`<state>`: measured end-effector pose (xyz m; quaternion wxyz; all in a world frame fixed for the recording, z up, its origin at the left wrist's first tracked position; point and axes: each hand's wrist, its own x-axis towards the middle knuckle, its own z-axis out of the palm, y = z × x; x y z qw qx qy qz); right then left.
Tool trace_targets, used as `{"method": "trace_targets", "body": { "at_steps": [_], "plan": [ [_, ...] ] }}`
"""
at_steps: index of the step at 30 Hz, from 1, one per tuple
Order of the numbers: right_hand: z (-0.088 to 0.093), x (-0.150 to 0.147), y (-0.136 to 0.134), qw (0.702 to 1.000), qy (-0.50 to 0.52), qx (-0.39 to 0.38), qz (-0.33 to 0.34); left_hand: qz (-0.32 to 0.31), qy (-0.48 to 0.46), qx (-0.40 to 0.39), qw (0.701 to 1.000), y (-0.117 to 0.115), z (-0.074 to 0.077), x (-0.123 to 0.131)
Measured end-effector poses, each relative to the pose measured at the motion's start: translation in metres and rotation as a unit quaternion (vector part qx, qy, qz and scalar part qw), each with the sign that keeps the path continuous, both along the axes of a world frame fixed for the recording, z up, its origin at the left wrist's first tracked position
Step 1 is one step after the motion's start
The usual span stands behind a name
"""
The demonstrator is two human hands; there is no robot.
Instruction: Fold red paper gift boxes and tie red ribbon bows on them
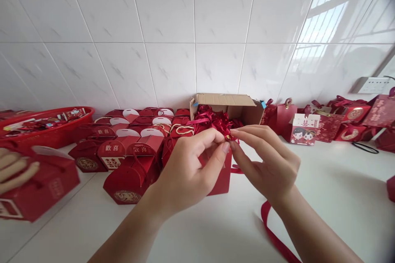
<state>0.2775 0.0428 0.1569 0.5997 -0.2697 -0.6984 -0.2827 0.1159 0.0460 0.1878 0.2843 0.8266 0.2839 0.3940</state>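
Note:
My left hand (194, 164) and my right hand (265, 160) meet near the centre, above a red gift box (222, 178). Thumb and fingers of my left hand pinch at a small gold bell (227, 137) and red ribbon. From the other side, my right thumb and fingertips close on the red ribbon by the bell. My fingers partly hide the knot and the box top. A longer strip of red ribbon (274, 236) hangs below my right hand onto the white table (197, 234).
Behind my hands an open cardboard box (225, 99) holds red ribbons. Rows of red boxes (126, 172) stand left, near a red basin (46, 141) of sweets. Another person's hand (15, 168) is on a box at far left. Gift bags (304, 129) line the right wall.

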Motion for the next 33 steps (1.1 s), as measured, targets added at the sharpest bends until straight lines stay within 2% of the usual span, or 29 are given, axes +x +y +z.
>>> {"method": "trace_targets", "body": {
  "at_steps": [8, 14, 21, 26, 33],
  "plan": [
    [-0.001, 0.004, 0.003, 0.999, -0.016, -0.022, 0.034, 0.009, -0.011, 0.015, 1.0, 0.0, -0.001, 0.003],
    [-0.002, 0.006, 0.005, 0.999, 0.001, -0.033, 0.042, -0.013, -0.028, 0.0, 1.0, 0.004, -0.007, 0.008],
    [-0.003, -0.001, 0.001, 0.998, 0.045, -0.019, 0.034, 0.025, -0.028, 0.035, 0.999, 0.001, -0.012, 0.013],
    [-0.005, -0.007, 0.0, 0.997, 0.054, -0.043, 0.044, 0.042, -0.013, 0.06, 0.997, 0.002, -0.014, 0.013],
    [-0.007, -0.01, 0.0, 0.997, 0.04, -0.061, 0.016, 0.074, -0.014, 0.112, 0.991, 0.004, -0.015, 0.013]
  ]
}}
